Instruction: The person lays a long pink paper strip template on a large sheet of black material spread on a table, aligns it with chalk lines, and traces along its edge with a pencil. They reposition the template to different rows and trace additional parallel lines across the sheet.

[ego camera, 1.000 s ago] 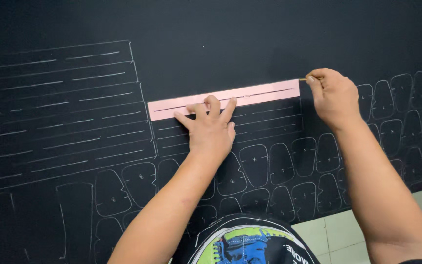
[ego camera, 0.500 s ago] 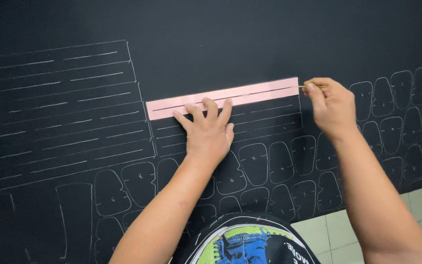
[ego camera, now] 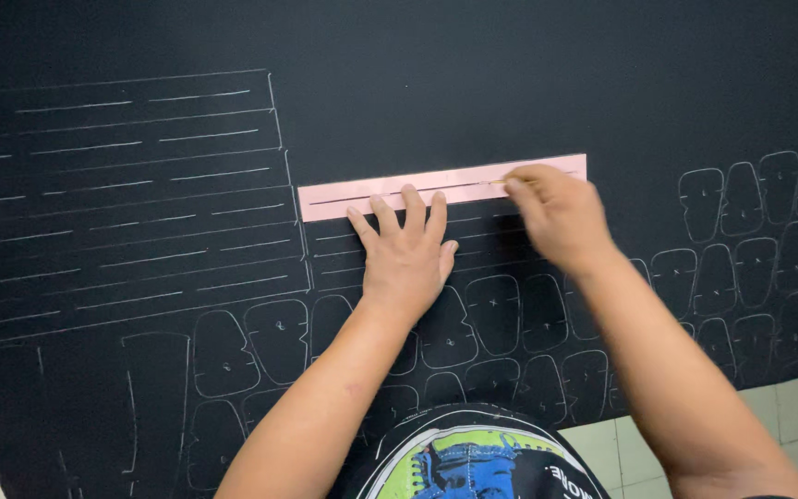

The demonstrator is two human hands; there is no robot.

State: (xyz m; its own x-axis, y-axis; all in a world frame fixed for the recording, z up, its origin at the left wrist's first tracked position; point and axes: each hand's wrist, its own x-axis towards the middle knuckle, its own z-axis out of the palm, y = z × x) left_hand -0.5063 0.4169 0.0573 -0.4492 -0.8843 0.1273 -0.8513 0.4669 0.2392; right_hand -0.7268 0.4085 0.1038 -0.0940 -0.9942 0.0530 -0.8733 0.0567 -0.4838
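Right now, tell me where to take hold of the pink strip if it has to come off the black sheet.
Take the pink strip by its free left end, from the left. It lies flat; the left hand pins its middle and the right hand covers the right part.

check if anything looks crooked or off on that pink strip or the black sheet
Nothing stands out. The pink strip lies flat on the black sheet, slanting gently like the chalk lines beside it. The left hand presses it down; the right hand holds a thin marking tool at its slot.

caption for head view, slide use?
Left hand pins pink template strip to black sheet; right hand marks along its slot.
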